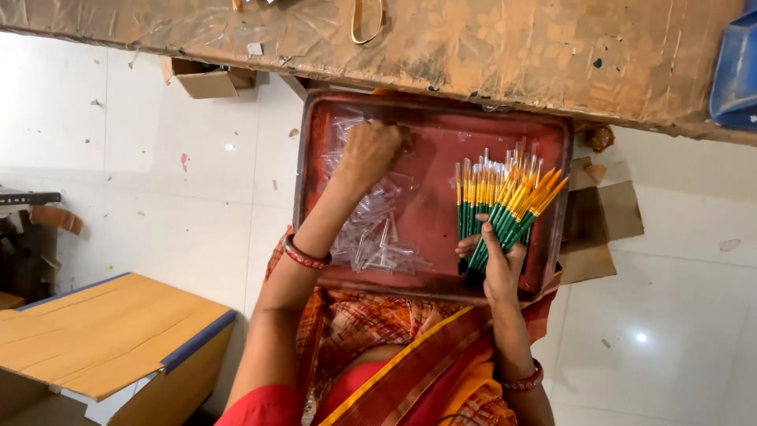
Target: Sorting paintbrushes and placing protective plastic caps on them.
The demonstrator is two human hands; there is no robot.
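The right hand (498,264) grips a fanned bundle of green-handled paintbrushes (501,201) at the handle ends, over the red tray (430,126). The left hand (369,151) closes on clear plastic caps (371,229) (light, slippery, probably easily crushed) heaped in the tray.

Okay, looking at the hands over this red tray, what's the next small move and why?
Probably pinch one clear plastic cap from the pile. The left hand already rests on those caps at the far side of the red tray, while the right hand grips a fanned bundle of green-handled paintbrushes with bristle ends bare, so a cap seems the missing piece.
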